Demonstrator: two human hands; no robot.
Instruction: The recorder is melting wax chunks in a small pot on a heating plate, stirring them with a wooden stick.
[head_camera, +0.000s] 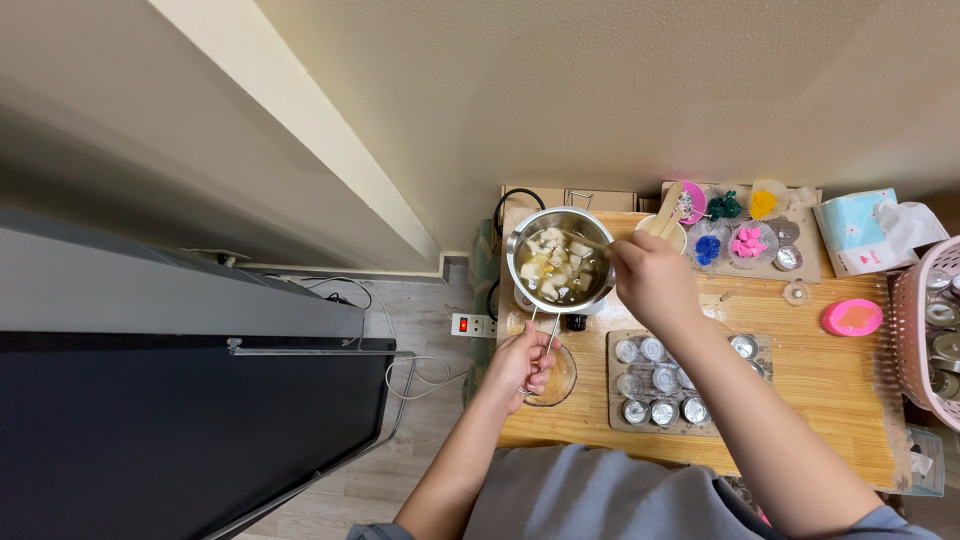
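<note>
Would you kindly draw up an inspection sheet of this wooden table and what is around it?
Surface: wooden table, crowded along the back and right.
Job's things: metal pot of pale chunks in yellowish liquid; stick dipping into it.
Clutter: board of small metal cups, cups of coloured pieces, pink lid, tissue box, pink basket, glass bowl.
Grippers: left hand grips the pot's wire handle; right hand holds the stick.
Cables: power strip with white leads on the floor; black cable behind the pot.
Surroundings: beige wall, dark screen on the left.
</note>
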